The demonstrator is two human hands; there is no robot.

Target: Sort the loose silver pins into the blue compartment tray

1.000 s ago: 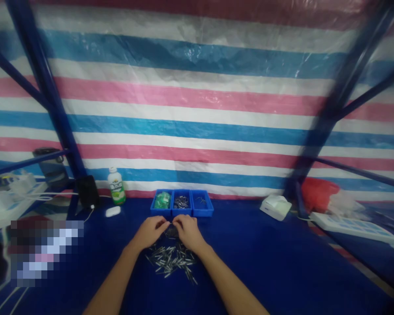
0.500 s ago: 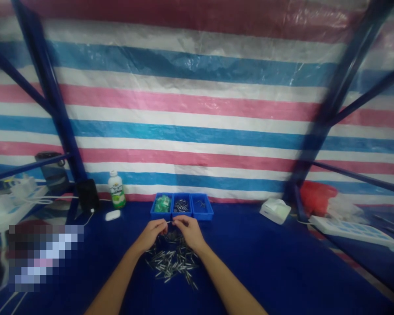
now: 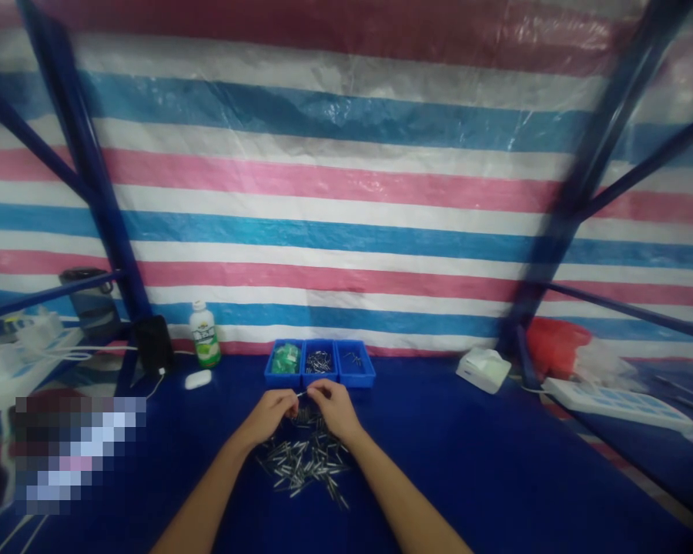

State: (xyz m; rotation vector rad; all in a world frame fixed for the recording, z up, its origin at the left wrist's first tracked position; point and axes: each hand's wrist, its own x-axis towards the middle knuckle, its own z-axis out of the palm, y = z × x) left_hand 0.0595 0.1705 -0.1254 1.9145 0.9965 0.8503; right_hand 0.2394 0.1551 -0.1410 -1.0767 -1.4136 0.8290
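My left hand [image 3: 272,413] and my right hand [image 3: 332,408] meet above a heap of small metal pins [image 3: 301,465] on the blue tabletop. Between my fingertips runs a thin metal pin [image 3: 302,394], pinched from both sides. Both hands are closed, and the pin's ends are hidden in the fingers. Just beyond my hands stand three blue bins in a row. The left bin [image 3: 282,380] holds something green in plastic, the middle bin [image 3: 322,379] many small metal pieces, and the right bin [image 3: 358,380] a few thin pieces.
A white-and-green bottle [image 3: 205,336], a white case [image 3: 199,379] and a black device [image 3: 153,344] with a cable are at the left. To the right lie a tissue pack [image 3: 483,371], a red bag [image 3: 557,346] and a power strip [image 3: 621,404]. Blue posts flank the table.
My left hand has shifted slightly toward the right and turned a little, its fingers more curled. My right hand is nearly still. The pin stays between them.
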